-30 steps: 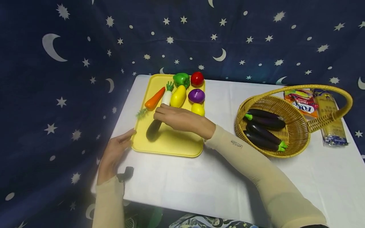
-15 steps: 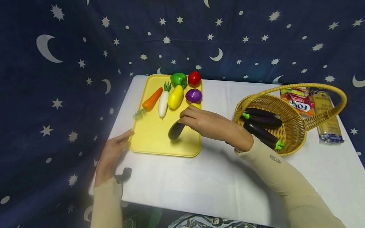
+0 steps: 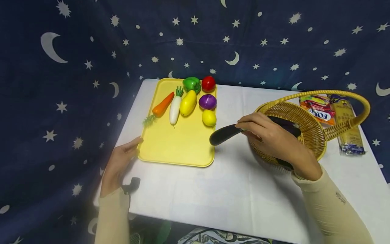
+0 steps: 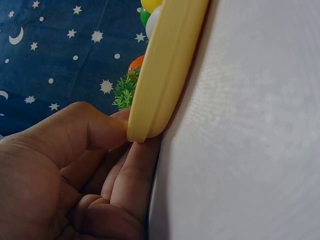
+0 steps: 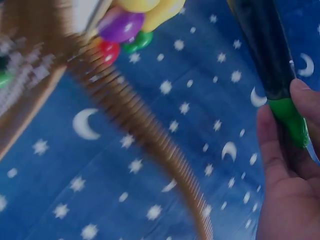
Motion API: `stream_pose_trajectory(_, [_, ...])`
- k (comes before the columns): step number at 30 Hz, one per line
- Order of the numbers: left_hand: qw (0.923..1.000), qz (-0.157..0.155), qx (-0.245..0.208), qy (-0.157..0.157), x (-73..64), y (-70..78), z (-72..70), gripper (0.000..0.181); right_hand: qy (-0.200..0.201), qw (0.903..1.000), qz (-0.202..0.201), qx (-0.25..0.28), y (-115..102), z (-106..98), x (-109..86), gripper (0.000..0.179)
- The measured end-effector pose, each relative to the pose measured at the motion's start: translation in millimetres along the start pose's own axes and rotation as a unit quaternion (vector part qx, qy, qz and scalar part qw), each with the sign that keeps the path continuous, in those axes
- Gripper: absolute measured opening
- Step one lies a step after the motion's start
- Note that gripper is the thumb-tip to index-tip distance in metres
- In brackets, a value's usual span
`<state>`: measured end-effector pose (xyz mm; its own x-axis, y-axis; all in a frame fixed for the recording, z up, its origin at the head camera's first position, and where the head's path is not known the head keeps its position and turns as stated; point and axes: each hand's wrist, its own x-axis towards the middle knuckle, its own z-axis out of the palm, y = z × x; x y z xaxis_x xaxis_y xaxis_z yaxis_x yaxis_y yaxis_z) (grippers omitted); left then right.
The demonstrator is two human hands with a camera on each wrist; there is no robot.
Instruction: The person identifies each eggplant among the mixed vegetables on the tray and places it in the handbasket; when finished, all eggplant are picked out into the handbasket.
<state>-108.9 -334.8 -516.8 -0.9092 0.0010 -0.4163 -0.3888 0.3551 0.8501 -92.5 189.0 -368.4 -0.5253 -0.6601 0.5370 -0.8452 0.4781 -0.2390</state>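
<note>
My right hand (image 3: 271,139) pinches an eggplant (image 3: 223,135) by its green stem end, over the near left side of the wicker basket (image 3: 317,132). The eggplant's dark body points left, toward the yellow tray (image 3: 176,145). In the right wrist view, thumb and fingers close round the green cap (image 5: 287,117). Other eggplants (image 3: 283,122) lie in the basket, partly hidden by the hand. At the tray's left edge my left hand (image 3: 118,164) grips the rim; the left wrist view shows the thumb against the rim (image 4: 155,95) and fingers beneath it.
On the tray lie a carrot (image 3: 163,105), white radish (image 3: 175,110), mango (image 3: 188,102), green pepper (image 3: 192,84), tomato (image 3: 208,83), purple round item (image 3: 208,101) and lemon (image 3: 209,117). A candy bag (image 3: 318,109) and a yellow noodle pack (image 3: 348,127) lie behind the arched basket handle (image 3: 332,91).
My right hand has carried the eggplant from the tray rightward to the basket, uncovering the white radish and lemon. The left hand stays at the tray's edge.
</note>
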Motion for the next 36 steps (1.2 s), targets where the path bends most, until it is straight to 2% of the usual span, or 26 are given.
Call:
stream_pose_trajectory(5, [1.0000,-0.001,-0.006,0.001,-2.8,-3.0,-4.5,0.054,0.054,0.9981,0.029,-0.009,2,-24,-40.7,0.047])
stream_pose_trajectory(9, [0.9999,0.000,-0.009,0.005,-4.9,-6.6,-10.1,0.053,0.061,0.9943,0.082,-0.031,6,-47,-67.4,0.058])
stream_pose_trajectory(13, [0.9999,0.006,-0.009,0.005,-4.2,-7.3,-12.6,0.054,0.074,0.9867,0.127,-0.069,12,-72,-80.9,0.068])
stream_pose_trajectory(17, [0.9999,-0.001,-0.003,0.012,-3.5,-5.1,-12.1,0.053,0.090,0.9781,0.153,-0.108,30,-84,-83.5,0.073])
stream_pose_trajectory(19, [0.9999,-0.003,-0.006,0.014,-2.9,-4.9,-11.7,0.053,0.085,0.9734,0.175,-0.121,44,-84,-81.4,0.047])
stream_pose_trajectory(21, [0.9999,-0.005,-0.008,0.014,-1.6,-5.5,-10.8,0.053,0.067,0.9646,0.206,-0.150,56,-82,-77.4,0.027])
stream_pose_trajectory(22, [0.9999,-0.005,-0.010,0.013,-0.9,-6.0,-9.9,0.053,0.056,0.9595,0.226,-0.158,62,-81,-75.3,0.025])
stream_pose_trajectory(24, [0.9998,-0.006,-0.015,0.010,0.9,-7.1,-8.0,0.054,0.033,0.9484,0.271,-0.161,72,-77,-71.3,0.038])
stream_pose_trajectory(26, [0.9998,-0.010,-0.014,0.006,2.5,-7.5,-5.8,0.054,0.012,0.9384,0.305,-0.163,80,-72,-69.2,0.036])
stream_pose_trajectory(28, [0.9999,-0.011,-0.011,0.005,3.9,-7.3,-3.7,0.054,-0.007,0.9332,0.326,-0.152,89,-68,-68.2,0.030])
stream_pose_trajectory(31, [0.9999,-0.016,-0.002,0.005,5.3,-5.8,-1.2,0.054,-0.025,0.9299,0.333,-0.154,99,-65,-67.2,0.021])
stream_pose_trajectory(36, [0.9999,-0.009,0.006,0.000,4.5,-1.7,0.3,0.055,-0.051,0.9211,0.350,-0.162,112,-67,-66.4,0.018])
